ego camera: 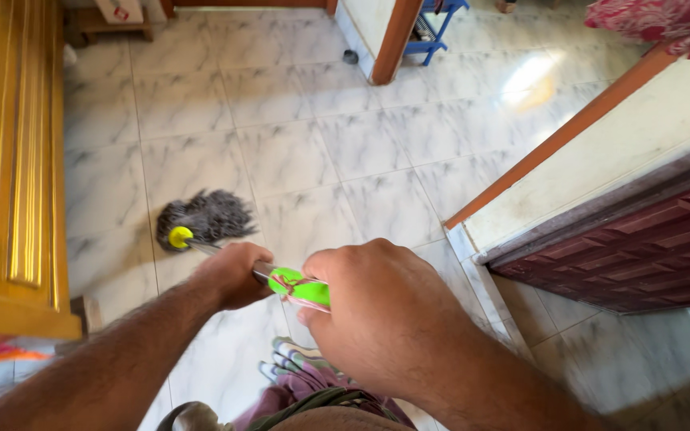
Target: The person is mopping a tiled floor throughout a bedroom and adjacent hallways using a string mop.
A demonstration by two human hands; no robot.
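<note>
Two hands, left [229,275] and right [377,307], one mop [205,217], one blue stool [433,28], one wooden door [9,160]

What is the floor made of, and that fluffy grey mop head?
The floor looks like glossy marble-patterned tile: grey veins, straight grout lines, bright window glare. The mop head seems to be soft yarn or cotton strands, matte and shaggy. Its handle looks like shiny metal with a green plastic sleeve.

Glossy white marbled tile floor [297,152], grey string mop head [205,215] resting on it, blue stool [433,36] beyond
</note>
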